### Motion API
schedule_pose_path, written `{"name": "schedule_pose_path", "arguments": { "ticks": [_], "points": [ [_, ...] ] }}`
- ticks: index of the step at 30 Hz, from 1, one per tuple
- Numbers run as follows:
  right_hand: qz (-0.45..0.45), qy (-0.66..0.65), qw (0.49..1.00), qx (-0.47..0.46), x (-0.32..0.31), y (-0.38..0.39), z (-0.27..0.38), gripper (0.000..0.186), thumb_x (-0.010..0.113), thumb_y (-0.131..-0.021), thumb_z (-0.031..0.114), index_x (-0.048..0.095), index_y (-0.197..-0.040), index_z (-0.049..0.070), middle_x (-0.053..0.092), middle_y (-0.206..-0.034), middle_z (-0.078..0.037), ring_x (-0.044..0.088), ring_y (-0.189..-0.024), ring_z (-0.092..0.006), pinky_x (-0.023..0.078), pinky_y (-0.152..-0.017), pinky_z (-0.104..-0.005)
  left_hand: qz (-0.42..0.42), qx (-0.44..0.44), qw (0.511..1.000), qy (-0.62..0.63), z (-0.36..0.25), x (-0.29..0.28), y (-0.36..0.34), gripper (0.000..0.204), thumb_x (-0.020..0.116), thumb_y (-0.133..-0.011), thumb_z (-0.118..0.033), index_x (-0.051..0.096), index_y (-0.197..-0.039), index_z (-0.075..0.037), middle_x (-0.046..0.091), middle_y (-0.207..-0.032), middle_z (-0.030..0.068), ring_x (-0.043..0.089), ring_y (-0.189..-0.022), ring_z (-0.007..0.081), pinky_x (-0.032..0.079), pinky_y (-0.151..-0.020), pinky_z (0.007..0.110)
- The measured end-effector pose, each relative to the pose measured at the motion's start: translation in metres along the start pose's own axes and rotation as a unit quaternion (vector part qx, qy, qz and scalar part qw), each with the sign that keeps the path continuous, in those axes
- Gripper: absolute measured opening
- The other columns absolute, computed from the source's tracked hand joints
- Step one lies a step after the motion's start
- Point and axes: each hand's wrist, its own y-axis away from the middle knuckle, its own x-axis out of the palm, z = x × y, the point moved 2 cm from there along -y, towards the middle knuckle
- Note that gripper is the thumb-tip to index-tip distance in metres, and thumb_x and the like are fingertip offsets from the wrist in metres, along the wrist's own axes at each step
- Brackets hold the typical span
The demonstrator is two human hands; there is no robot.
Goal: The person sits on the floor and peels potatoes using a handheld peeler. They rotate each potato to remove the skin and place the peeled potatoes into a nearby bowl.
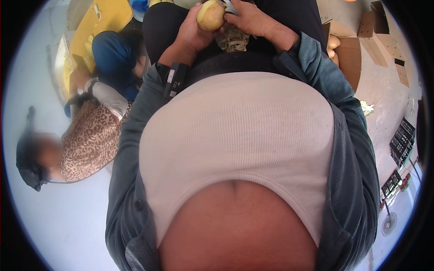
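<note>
My left hand [193,30] is closed around a round, tan potato [211,18] above my lap. A pale yellow strip on the potato's left side is bare of skin. Against its upper right side is a small grey-white tool that looks like a peeler [230,7], gripped in my right hand [254,19]; fingers and the picture's upper edge hide part of it. Below the two hands, thin brownish peelings [233,40] lie in a heap on my dark clothing.
Several potatoes [333,43] sit in an open cardboard box [349,61] to my right, with more cardboard [382,43] beyond. At my left, a co-worker in a leopard-print top [92,140] sits by a yellow board or tray [110,18]. Black crates [402,142] stand far right.
</note>
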Motion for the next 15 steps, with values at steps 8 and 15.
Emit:
{"name": "schedule_pose_path", "arguments": {
  "ticks": [8,15],
  "points": [
    [0.003,0.063,0.998,-0.018,0.005,0.003,-0.023,0.036,0.061,-0.085,0.028,0.053,-0.103,-0.002,0.063,-0.095,-0.025,0.06,-0.094,-0.0405,0.048,-0.08,-0.0429,-0.048,0.008,0.999,-0.009,0.01,0.02,0.005,0.048,0.038,-0.096,-0.046,0.052,-0.124,-0.009,0.059,-0.116,0.01,0.057,-0.103,0.0277,0.047,-0.083,0.041],
    [0.014,0.008,1.0,0.003,-0.005,0.028,-0.067,0.038,0.061,-0.083,0.027,0.051,-0.102,-0.003,0.062,-0.095,-0.028,0.059,-0.094,-0.0437,0.048,-0.081,-0.0442,-0.032,-0.004,0.999,0.013,0.056,0.023,-0.02,0.046,0.042,-0.095,-0.049,0.055,-0.12,-0.014,0.063,-0.112,0.0057,0.06,-0.099,0.0236,0.049,-0.077,0.041]
  ]
}}
